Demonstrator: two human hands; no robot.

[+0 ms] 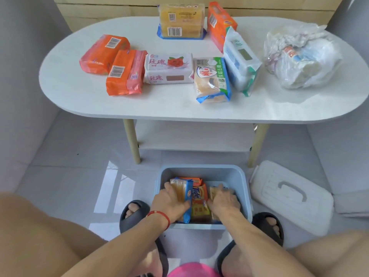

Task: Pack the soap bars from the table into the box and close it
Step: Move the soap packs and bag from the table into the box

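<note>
Both hands were down inside the light blue plastic box (229,176), which sat on the tiled floor between the person's feet in dark slippers (134,211). The left hand (171,202), with a red string bracelet (159,214) at the wrist, had its fingers (167,185) curled over a blue-edged pack of yellow soap bars (182,193) standing on edge at the left of the box. The right hand (222,198) lay with fingers closed over another yellowish soap pack (213,191) at the right side, most of it hidden under the hand. Between the two hands an orange Tide soap bar (199,202) lay in the box, with another orange pack (192,180) just behind it. The white lid (289,198) with its handle rested on the floor to the right of the box, apart from it. On the white oval desk (139,104) more packs waited: two orange soap packs (103,53) at the left, touching each other, a white rose-printed soap pack (168,68) just beside them, a green-and-blue pack of pale bars (212,80), a white-and-blue pack (240,60) tilted against it, a clear yellow multi-pack (181,21) at the back with an orange pack (219,25) beside it, and a crumpled plastic bag (301,56) at the right.
</note>
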